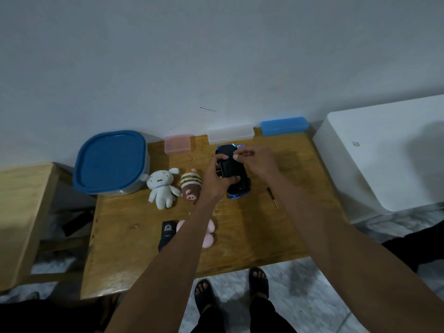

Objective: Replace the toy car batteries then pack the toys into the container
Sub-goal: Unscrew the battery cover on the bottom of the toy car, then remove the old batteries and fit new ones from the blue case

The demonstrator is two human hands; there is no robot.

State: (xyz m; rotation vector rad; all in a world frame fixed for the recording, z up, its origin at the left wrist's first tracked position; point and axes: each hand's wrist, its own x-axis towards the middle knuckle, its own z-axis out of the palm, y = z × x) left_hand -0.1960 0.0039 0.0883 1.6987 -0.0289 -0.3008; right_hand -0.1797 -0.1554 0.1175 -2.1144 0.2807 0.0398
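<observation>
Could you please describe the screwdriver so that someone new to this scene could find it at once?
Start at the wooden table and find the upturned toy car that both hands are working on. Just right of it, the screwdriver lies alone on the wood. It is the only thin, dark, stick-like tool there.

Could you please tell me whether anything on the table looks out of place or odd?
Nothing looks spilled or broken. The toy car lies belly-up under both hands, which fits battery work. The container has its lid on, and the screwdriver lies loose beside the car.
</observation>
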